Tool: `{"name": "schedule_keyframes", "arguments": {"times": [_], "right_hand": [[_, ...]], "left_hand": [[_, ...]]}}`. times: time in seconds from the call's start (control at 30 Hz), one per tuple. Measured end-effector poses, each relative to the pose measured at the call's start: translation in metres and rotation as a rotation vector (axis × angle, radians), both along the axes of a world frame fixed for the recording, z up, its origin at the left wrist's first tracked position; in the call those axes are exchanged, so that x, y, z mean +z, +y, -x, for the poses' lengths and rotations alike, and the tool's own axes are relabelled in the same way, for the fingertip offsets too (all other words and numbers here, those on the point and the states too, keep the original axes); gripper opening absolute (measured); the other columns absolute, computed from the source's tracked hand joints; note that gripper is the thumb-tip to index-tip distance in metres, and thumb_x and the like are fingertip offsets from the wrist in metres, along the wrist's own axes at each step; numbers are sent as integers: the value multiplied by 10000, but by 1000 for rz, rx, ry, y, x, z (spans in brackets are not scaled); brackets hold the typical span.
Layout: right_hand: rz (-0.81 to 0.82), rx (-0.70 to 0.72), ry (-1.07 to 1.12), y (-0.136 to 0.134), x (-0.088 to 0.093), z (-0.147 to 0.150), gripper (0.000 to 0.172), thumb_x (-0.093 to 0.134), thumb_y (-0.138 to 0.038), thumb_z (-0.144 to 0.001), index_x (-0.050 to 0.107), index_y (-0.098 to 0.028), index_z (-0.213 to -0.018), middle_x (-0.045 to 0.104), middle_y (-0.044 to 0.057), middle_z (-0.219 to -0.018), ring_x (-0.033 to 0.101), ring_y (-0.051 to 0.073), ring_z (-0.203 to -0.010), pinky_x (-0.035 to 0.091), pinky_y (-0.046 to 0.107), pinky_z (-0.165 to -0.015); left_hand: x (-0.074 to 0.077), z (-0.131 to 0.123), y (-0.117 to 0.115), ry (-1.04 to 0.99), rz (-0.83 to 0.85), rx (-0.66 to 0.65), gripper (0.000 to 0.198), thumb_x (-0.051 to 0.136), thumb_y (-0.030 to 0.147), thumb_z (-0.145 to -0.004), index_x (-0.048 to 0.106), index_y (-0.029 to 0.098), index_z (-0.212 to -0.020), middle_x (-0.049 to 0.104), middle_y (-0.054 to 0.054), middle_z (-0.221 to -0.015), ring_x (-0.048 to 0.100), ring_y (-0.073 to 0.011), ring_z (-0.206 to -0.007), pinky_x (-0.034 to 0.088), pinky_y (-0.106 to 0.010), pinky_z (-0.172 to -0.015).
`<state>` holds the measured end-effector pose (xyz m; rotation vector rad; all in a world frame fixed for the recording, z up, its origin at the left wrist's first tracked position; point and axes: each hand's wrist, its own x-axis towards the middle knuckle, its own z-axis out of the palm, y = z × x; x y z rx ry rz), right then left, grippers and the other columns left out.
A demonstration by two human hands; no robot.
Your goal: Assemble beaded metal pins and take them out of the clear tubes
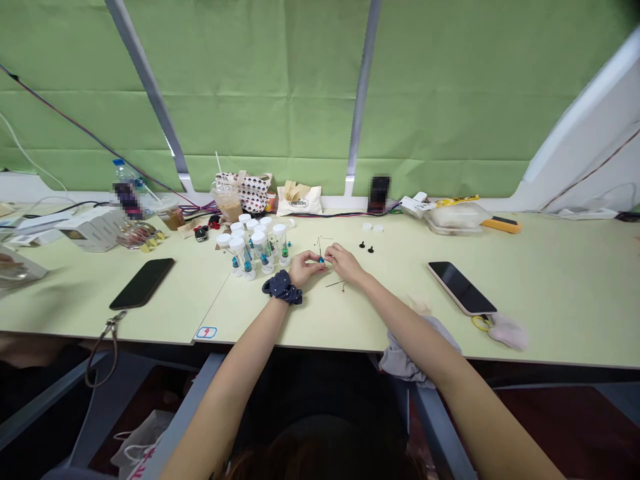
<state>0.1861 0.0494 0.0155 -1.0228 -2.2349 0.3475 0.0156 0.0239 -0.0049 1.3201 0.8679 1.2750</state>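
Near the back edge of the bench (565,287), at its left, sit white boxes (93,230); a dark phone (143,285) lies closer to the front edge, its strap (115,357) hanging over that edge. Further right, well back from the front edge, clear vials (261,248) with white caps stand clustered, blue and green parts inside. Just beside them is the left hand (305,268), a dark scrunchie (283,287) on its wrist; its thumb and fingertips are drawn together on a small blue piece (321,261), from which a thin rod rises. Close against its right side is the right hand (344,262), fingers curled inward; whether they grip anything, I cannot tell. Past it lie two small black parts (371,250), then, toward the back edge, a clear container (456,219). A pale-edged phone (461,287) lies nearer the front edge; an orange cutter (501,225) rests behind.
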Motion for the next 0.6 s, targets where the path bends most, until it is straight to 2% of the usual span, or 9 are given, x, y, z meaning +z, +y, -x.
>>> {"name": "schedule_keyframes", "arguments": {"times": [0.3,0.5,0.6], "right_hand": [[49,14,-7,2,-3,4,222,366,-221,-916,462,-203,-718,492,15,-762,475,160,-717,365,274,-666],[85,59,97,0,0,4,71,408,-195,-878,456,-207,-828,513,19,-839,490,163,-787,393,283,-701],[51,43,87,1,0,3,85,427,-187,-871,475,-205,-803,502,30,-872,494,165,-798,399,289,-720]], "left_hand": [[2,0,0,12,-22,-20,426,820,367,-577,546,129,-802,679,-47,-824,696,-207,-757,568,-412,-789],[2,0,0,5,-21,8,428,819,369,-580,557,126,-816,671,-41,-805,698,-210,-743,570,-415,-780],[2,0,-1,-1,-15,-5,437,823,366,-575,552,122,-817,671,-44,-806,699,-217,-751,563,-436,-800]]}}
